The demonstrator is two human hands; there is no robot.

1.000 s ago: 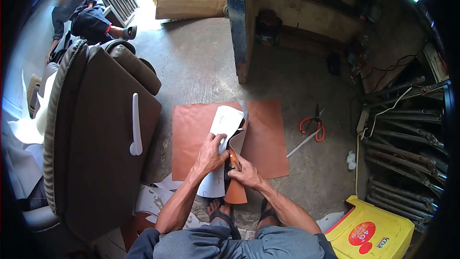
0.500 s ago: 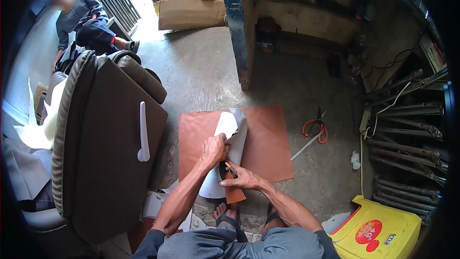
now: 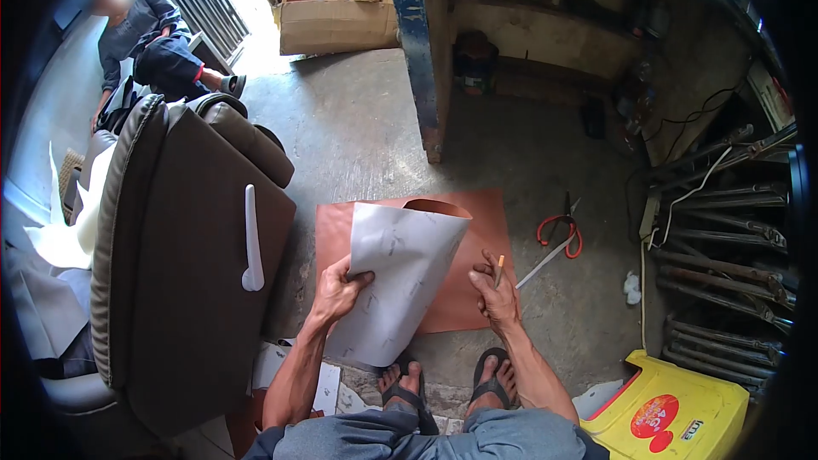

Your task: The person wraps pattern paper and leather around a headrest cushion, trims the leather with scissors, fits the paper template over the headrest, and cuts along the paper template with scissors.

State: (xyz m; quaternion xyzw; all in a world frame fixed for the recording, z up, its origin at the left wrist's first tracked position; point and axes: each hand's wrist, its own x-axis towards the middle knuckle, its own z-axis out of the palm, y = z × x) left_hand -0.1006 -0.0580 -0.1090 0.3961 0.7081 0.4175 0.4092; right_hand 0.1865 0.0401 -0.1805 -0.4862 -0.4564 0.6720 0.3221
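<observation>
My left hand (image 3: pixel 339 291) grips the left edge of a curled sheet of synthetic leather (image 3: pixel 396 277), thumb on top. The sheet's whitish backing with faint printed marks faces up, and its brown side shows inside the curl at the top. My right hand (image 3: pixel 498 294) is off the sheet, to its right, with a cigarette (image 3: pixel 501 262) pinched between curled fingers. Beneath lies a flat reddish-brown leather sheet (image 3: pixel 469 281) on the floor, partly covered by the curled one. Red-handled scissors (image 3: pixel 573 238) and a narrow white strip (image 3: pixel 543 264) lie right of it.
A dark brown upholstered seat (image 3: pixel 196 264) stands at left with a white curved piece (image 3: pixel 252 243) on it. A person (image 3: pixel 153 43) sits at far left. A blue post (image 3: pixel 409 25) rises ahead. Metal frames (image 3: pixel 724 247) and a yellow box (image 3: pixel 682 405) are at right.
The curled sheet has swung open wider, whitish backing up. My hands have moved apart, left hand to its left edge, right hand away to the right. The orange-brown piece below my right hand no longer shows.
</observation>
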